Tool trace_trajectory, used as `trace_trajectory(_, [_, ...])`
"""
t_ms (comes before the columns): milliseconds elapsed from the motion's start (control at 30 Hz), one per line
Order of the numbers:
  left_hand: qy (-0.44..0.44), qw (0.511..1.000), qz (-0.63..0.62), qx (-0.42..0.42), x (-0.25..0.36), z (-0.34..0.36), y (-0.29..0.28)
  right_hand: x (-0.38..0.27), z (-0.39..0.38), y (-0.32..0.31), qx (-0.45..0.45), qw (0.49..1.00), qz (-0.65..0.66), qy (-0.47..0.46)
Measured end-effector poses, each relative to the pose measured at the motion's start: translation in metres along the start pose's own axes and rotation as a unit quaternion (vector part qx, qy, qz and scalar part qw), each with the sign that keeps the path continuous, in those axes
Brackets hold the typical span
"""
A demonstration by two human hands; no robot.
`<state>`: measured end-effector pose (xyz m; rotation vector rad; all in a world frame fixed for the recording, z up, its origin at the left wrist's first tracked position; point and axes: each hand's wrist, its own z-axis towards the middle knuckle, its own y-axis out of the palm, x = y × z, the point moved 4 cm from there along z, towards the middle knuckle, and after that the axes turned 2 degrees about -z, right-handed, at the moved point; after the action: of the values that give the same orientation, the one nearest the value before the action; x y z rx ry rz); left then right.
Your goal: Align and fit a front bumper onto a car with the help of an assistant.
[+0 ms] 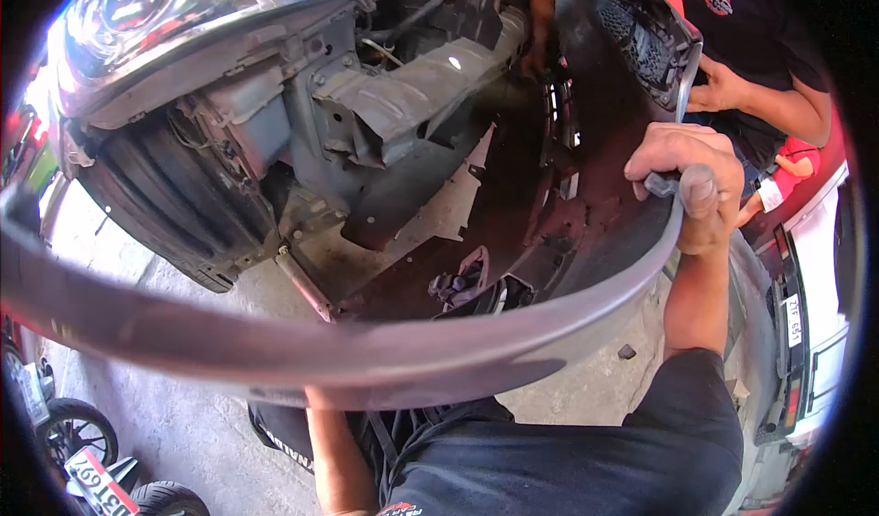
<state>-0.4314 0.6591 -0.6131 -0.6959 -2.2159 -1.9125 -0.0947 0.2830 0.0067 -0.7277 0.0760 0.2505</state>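
Observation:
A car bumper cover [412, 344] curves across the view in front of me, detached from the car along the side nearest me. My right hand [696, 177] is closed around its upper edge at the right, thumb on top; a small grey piece [661, 184] shows beside the thumb. My left forearm [337, 452] rises behind the cover's near face, which hides the hand. Inside the cover lie a dark bracket and connector [462, 282]. Beyond it are the exposed metal bumper beam [412, 99], the headlight [137, 21] and the black wheel-arch liner [174, 195].
A co-worker's hand [719, 86] holds the cover's far end near a black grille [636, 40]. Another person's arm [542, 12] reaches in at the top. Motorcycle wheels [78, 434] stand at lower left, a white vehicle [829, 315] at right. A dark fragment [626, 352] lies on the floor.

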Motion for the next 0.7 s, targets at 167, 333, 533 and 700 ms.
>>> trace_trajectory(167, [-0.027,0.976,0.211,-0.053,-0.036,-0.056,0.105,0.006,-0.023,-0.022,0.012,0.996,-0.047,0.075])
trace_trajectory(333, [-0.155,0.976,0.111,0.102,-0.006,-0.124,0.256,0.003,-0.031,-0.013,0.04,0.996,-0.042,0.074])
trace_trajectory(533, [-0.137,0.972,0.175,-0.068,-0.011,-0.16,0.241,-0.022,-0.058,-0.003,0.07,0.979,-0.19,0.009])
trace_trajectory(700, [0.064,0.837,0.472,-0.271,-0.037,-0.104,0.114,-0.043,-0.082,0.011,0.139,0.967,-0.201,0.07])
